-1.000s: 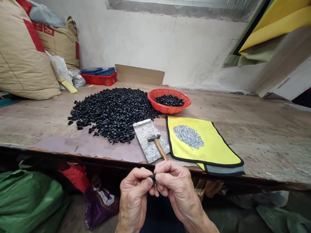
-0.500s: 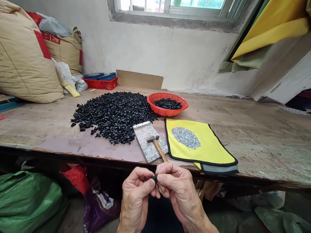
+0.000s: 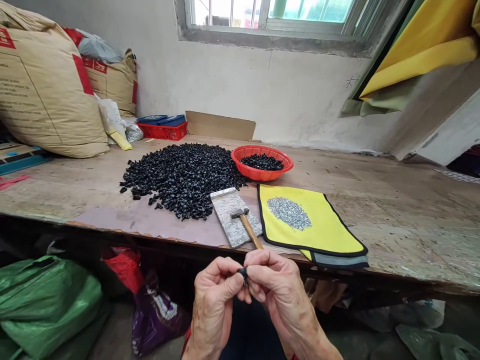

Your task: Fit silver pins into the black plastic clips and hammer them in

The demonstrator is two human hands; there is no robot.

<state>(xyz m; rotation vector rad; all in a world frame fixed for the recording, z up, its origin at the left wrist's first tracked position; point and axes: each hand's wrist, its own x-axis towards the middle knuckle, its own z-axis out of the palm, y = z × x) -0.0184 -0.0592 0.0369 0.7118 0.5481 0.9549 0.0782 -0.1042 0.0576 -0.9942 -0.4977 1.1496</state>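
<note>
My left hand (image 3: 213,295) and my right hand (image 3: 277,292) meet below the table edge, pinching a small black plastic piece (image 3: 243,273) between their fingertips. Most of the piece is hidden by my fingers. Beyond them, on the table, lies a wide pile of similar black pieces (image 3: 182,182). A red plastic basket (image 3: 262,173) holds more of them. A ball-peen hammer (image 3: 245,225) with a wooden handle rests on a stone slab (image 3: 228,220). Tiny silver metal bits (image 3: 289,213) are heaped on a yellow black-edged cloth (image 3: 330,230).
A worn wooden table (image 3: 405,215) with a mauve sheet (image 3: 138,222) on it spans the view. Large paper sacks (image 3: 45,95) stand at the left, and a red crate (image 3: 162,131) sits against the wall. Green and purple bags (image 3: 48,300) lie below the table.
The whole view has tilted up and shifted, bringing the window into sight. My hands stay together on the same black piece, a little further right in the picture.
</note>
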